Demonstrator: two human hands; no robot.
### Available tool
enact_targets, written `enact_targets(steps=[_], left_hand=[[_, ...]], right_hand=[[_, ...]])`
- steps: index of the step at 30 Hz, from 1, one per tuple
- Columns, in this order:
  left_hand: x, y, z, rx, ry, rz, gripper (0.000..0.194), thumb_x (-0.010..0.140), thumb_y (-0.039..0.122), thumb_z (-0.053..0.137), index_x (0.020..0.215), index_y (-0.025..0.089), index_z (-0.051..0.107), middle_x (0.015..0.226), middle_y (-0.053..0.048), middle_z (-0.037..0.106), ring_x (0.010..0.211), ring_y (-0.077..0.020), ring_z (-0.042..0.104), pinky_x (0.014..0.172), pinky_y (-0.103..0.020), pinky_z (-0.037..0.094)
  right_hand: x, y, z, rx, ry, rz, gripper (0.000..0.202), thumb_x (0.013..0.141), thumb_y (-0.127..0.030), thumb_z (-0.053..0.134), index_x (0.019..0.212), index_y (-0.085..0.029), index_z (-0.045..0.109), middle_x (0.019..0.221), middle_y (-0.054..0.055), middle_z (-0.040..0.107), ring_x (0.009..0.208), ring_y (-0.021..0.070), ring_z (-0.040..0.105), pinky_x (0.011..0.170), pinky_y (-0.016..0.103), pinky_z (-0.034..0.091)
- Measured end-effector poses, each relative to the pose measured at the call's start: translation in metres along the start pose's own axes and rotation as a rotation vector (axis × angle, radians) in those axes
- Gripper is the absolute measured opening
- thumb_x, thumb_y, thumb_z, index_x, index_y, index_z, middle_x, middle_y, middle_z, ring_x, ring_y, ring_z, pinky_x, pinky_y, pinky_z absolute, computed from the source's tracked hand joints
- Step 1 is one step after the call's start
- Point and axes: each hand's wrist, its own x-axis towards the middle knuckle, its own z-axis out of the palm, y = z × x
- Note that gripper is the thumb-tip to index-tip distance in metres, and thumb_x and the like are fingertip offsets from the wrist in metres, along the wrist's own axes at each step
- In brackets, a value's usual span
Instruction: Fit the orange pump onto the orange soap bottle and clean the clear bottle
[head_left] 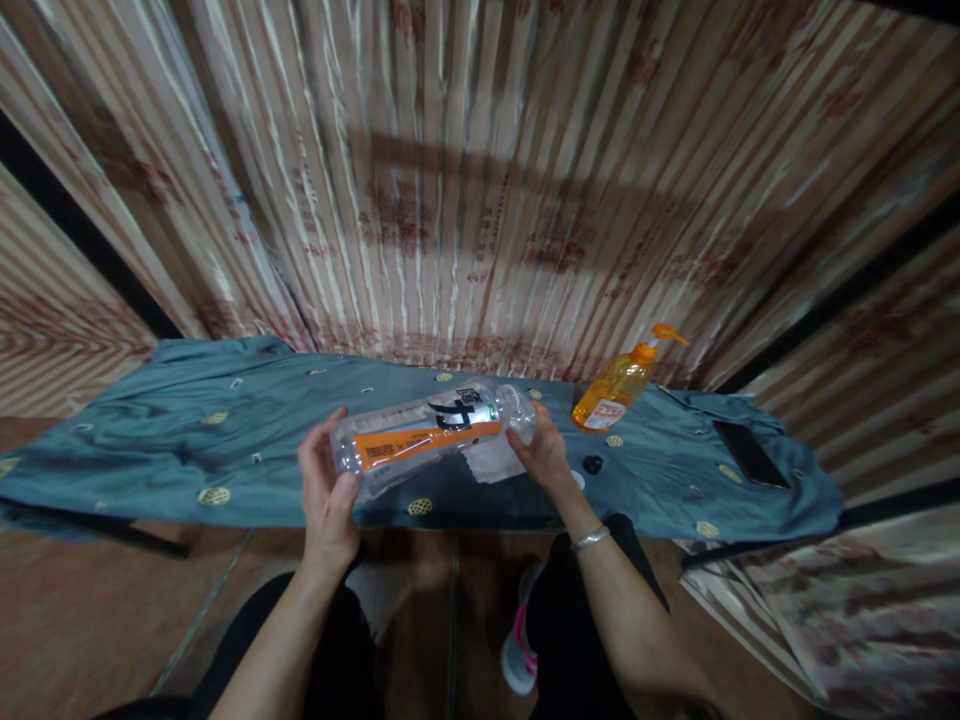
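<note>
A clear bottle point(409, 440) is held lengthwise over the teal cloth point(262, 470), its base end gripped by the left hand point(330, 490), its neck end by the right hand point(541, 450). Two-handed holding is judged the step in hand; steady, light grips seem called for next. Mouth and cap can't be made out. White sheet point(495, 462) is partly covered; small dark object point(592, 464) can't be identified.

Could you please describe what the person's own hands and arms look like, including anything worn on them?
Both the left hand and right hand are gloveless. The forearms look largely uncovered, and a silvery bracelet circles the right wrist.
</note>
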Motion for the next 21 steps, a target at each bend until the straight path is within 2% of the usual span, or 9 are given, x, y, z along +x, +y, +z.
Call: enact_targets(steps=[11,21], left_hand=[[-0.0002,0.0001,0.0011,-0.010,0.012,-0.008,0.067,0.082,0.066,0.062,0.133,0.025,0.052,0.151,-0.013,0.054,0.134,-0.0344,0.054,0.114,-0.050,0.042],[0.0005,-0.0010,0.0007,-0.027,0.009,-0.014,0.069,0.081,0.068,0.064,0.133,0.025,0.051,0.152,-0.014,0.053,0.136,-0.0354,0.053,0.115,-0.052,0.040]], right_hand=[[-0.0005,0.0026,0.0018,-0.005,0.011,-0.015,0.048,0.085,-0.029,0.065,0.131,-0.018,0.053,0.119,0.015,0.075,0.110,0.0306,0.074,0.094,0.044,0.060],[-0.0005,0.0007,0.0003,-0.011,0.003,-0.014,0.049,0.085,-0.028,0.065,0.131,-0.016,0.053,0.120,0.016,0.073,0.111,0.0303,0.073,0.096,0.044,0.059]])
